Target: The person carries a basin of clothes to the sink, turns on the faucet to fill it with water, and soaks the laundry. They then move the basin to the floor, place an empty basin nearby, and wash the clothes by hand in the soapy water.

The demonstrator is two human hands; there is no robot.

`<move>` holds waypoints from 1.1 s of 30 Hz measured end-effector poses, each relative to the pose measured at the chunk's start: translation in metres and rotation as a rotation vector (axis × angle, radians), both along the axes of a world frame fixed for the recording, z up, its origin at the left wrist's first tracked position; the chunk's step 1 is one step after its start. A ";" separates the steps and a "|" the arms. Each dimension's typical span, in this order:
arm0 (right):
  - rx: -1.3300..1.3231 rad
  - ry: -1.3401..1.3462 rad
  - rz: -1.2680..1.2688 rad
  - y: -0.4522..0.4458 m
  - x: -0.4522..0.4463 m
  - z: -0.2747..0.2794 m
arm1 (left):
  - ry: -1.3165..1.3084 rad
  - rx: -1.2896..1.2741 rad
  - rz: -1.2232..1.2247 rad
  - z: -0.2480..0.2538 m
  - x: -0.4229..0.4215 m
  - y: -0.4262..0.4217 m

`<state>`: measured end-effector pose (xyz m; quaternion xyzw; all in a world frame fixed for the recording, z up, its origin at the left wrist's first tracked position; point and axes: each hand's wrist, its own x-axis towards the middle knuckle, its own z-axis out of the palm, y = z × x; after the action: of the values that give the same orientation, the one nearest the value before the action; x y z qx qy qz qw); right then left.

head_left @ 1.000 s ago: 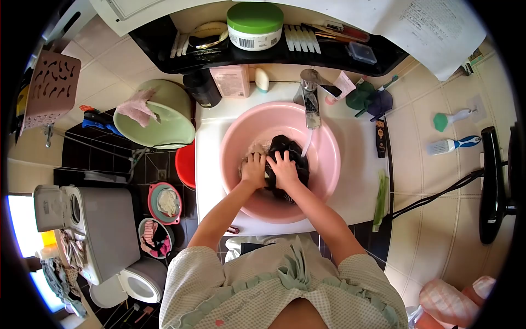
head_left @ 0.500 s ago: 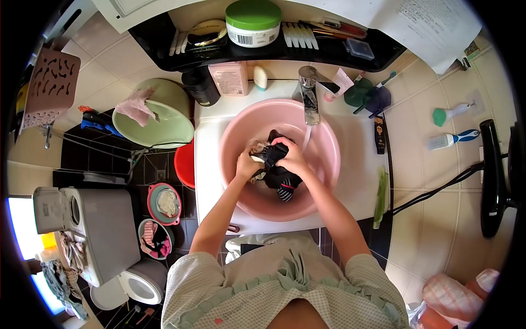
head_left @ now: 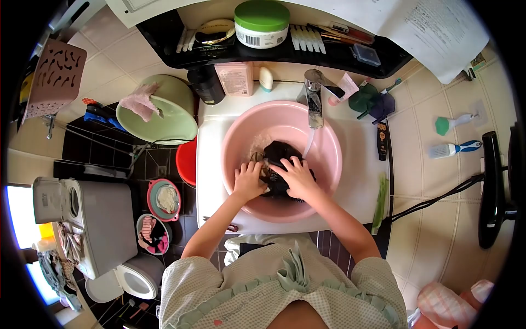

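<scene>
We observe black fabric clothing (head_left: pixel 283 151) bunched inside a round pink plastic basin (head_left: pixel 327 156), which stands on the white worktop (head_left: pixel 359 175). Right hand (head_left: pixel 298 178): palm down, fingers spread open on the clothing. Left hand (head_left: pixel 249 182): fingers extended at the clothing's left edge — we cannot tell whether it grips. A thin water stream (head_left: pixel 309 141) falls from the shiny chrome tap (head_left: pixel 315 107) into the basin.

Left fingers (head_left: pixel 250 172) and right fingers (head_left: pixel 296 171) cover parts of the black cloth (head_left: pixel 281 149), its underside unseen in a pink basin (head_left: pixel 329 183) that hides the middle of the white tabletop (head_left: pixel 361 186). Beyond the far edge, print on a paper sheet (head_left: pixel 424 41), cropped at the frame's top, is too small to read.
</scene>
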<state>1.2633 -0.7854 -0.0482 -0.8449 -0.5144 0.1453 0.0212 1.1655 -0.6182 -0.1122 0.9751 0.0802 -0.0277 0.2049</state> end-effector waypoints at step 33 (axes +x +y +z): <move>0.393 0.243 -0.063 0.011 0.021 0.017 | -0.124 -0.313 0.042 0.028 0.010 0.022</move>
<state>1.2844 -0.7744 -0.0314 -0.8166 -0.4997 0.1419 0.2517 1.1757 -0.5963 -0.0840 0.9293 0.0824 0.0245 0.3592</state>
